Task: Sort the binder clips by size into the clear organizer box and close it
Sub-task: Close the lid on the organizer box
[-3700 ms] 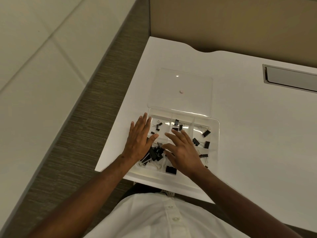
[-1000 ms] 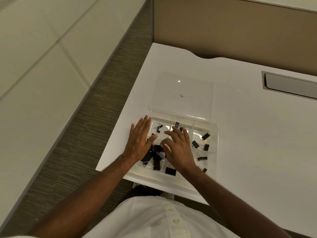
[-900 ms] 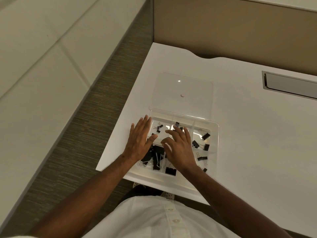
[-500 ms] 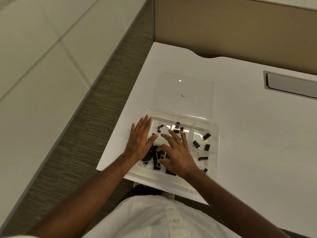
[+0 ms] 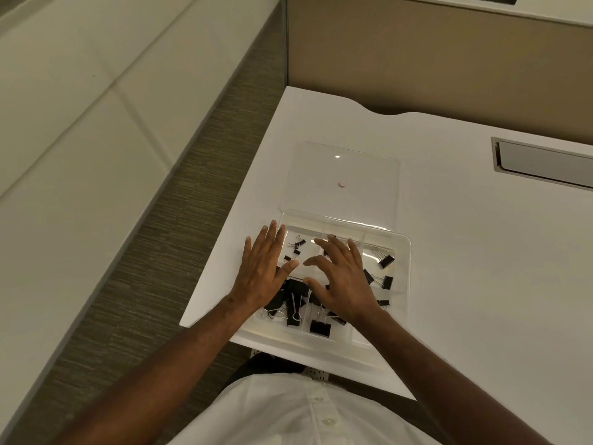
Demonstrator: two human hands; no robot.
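The clear organizer box (image 5: 405, 274) lies at the near left corner of the white desk, its clear lid (image 5: 349, 184) folded flat behind it. Black binder clips fill its compartments: large ones (image 5: 293, 303) at the near left, tiny ones (image 5: 296, 247) at the far left, medium ones (image 5: 383, 260) on the right. My left hand (image 5: 263, 271) rests flat with straight fingers on the box's left edge. My right hand (image 5: 340, 277) hovers spread over the middle compartments, fingers slightly bent, nothing visibly held. Clips under both hands are hidden.
The white desk (image 5: 481, 252) stretches right and back. A recessed metal cable tray (image 5: 545, 165) sits at the far right. A tan partition wall (image 5: 449, 59) stands behind the desk. The desk's left edge drops to the carpeted floor (image 5: 160, 252).
My right hand has shifted slightly over the middle compartments, its fingers spreading toward the far row. The left hand has stayed in place on the box's left edge.
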